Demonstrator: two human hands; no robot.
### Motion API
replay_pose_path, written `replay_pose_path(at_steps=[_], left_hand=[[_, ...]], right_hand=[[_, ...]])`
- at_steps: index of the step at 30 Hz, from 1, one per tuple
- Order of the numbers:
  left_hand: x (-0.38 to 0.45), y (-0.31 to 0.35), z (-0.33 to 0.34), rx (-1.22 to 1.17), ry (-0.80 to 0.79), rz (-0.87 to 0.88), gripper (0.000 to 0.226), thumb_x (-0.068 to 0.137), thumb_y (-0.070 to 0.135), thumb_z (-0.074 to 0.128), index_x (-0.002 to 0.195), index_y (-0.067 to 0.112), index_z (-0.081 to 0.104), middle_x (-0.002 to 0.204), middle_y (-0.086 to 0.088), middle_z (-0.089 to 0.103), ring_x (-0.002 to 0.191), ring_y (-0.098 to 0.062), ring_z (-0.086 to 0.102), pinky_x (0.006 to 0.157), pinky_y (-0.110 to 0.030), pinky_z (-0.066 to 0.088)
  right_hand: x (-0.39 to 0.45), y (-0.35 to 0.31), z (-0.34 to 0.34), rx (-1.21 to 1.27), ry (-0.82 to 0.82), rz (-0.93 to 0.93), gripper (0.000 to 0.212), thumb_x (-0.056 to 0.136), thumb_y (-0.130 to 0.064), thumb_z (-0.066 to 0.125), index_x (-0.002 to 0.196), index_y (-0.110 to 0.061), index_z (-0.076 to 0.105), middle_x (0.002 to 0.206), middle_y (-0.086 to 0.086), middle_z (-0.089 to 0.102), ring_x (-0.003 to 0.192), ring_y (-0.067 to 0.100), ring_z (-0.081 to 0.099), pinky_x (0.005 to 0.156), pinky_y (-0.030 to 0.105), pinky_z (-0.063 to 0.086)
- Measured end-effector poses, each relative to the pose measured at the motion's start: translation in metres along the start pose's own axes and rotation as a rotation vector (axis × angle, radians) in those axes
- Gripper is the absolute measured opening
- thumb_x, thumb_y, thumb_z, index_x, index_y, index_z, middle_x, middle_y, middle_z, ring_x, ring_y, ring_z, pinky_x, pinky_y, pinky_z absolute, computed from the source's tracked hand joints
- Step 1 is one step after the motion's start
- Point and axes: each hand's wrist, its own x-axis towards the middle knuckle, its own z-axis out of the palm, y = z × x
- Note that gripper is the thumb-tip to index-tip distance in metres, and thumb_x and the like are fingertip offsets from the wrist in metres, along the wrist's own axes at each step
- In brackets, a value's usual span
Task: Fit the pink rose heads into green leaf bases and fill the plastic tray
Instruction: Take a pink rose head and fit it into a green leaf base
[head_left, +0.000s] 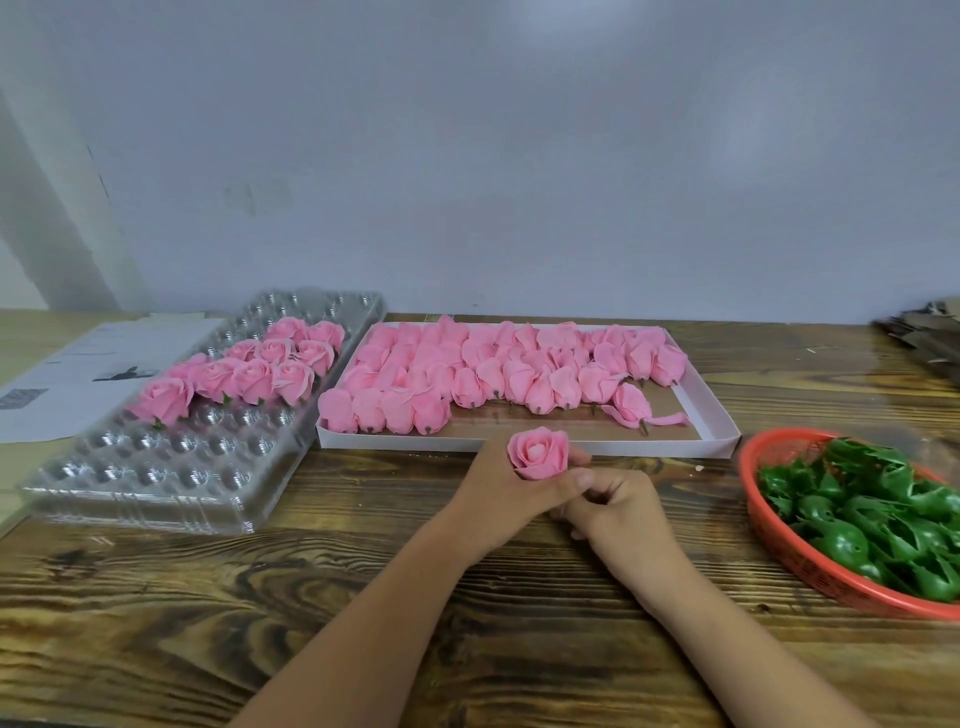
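Wood-grain table (322, 613) under a plain pale wall: your workspace, read from left to right. At ten o'clock lies a printed paper sheet (88, 369), partly under the clear plastic tray (156, 483). Finished pink roses (244, 371) sit in the tray's middle rows; the dimpled pockets nearest you and those at the far end show bare plastic.

At twelve o'clock stands the white cardboard box (519, 441), packed with loose pink rose heads (493, 369) lying on their sides, with one stray head (631, 402) apart at the box's near right, by a loose petal strip.

Just in front of the box, your left hand (511, 499) grips one pink rose (537, 452) upright, bloom facing you, fingers and thumb curled round its underside. Your right hand (618, 512) touches the left from the three o'clock side, fingers curled in beneath the rose; what they pinch is hidden, so its grasp cannot be told.

At three o'clock the red mesh basket (779, 535) holds a heap of green leaf bases (878, 519). At two o'clock, on the table's far right edge, lies a stack of brown card pieces (927, 338), cut off by the frame.
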Motion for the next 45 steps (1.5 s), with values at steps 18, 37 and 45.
replay_pose_path(at_steps=[18, 37, 45], left_hand=[[0.0, -0.001, 0.003, -0.072, 0.01, -0.031, 0.04, 0.077, 0.04, 0.083, 0.114, 0.031, 0.071, 0.109, 0.002, 0.075, 0.106, -0.015, 0.07, 0.093, -0.031, 0.058], [-0.004, 0.009, 0.004, 0.004, -0.159, 0.058, 0.021, 0.083, 0.042, 0.077, 0.097, 0.029, 0.069, 0.103, -0.004, 0.074, 0.112, -0.02, 0.067, 0.105, -0.026, 0.049], [-0.004, 0.022, 0.004, -0.049, 0.094, 0.202, 0.013, 0.088, 0.038, 0.07, 0.097, 0.033, 0.078, 0.118, 0.018, 0.073, 0.114, -0.002, 0.066, 0.094, -0.014, 0.049]], right_hand=[[-0.007, -0.009, 0.001, 0.04, -0.005, -0.109, 0.016, 0.088, -0.003, 0.065, 0.083, -0.017, 0.069, 0.07, -0.006, 0.068, 0.068, 0.004, 0.058, 0.065, 0.024, 0.048], [-0.006, -0.002, 0.005, -0.11, -0.056, -0.155, 0.025, 0.09, -0.016, 0.062, 0.104, -0.037, 0.062, 0.101, -0.027, 0.066, 0.097, -0.005, 0.062, 0.08, 0.011, 0.049], [-0.006, 0.002, 0.007, -0.117, -0.13, -0.178, 0.024, 0.091, -0.012, 0.065, 0.109, -0.028, 0.065, 0.097, -0.011, 0.072, 0.093, 0.008, 0.067, 0.084, 0.029, 0.053]])
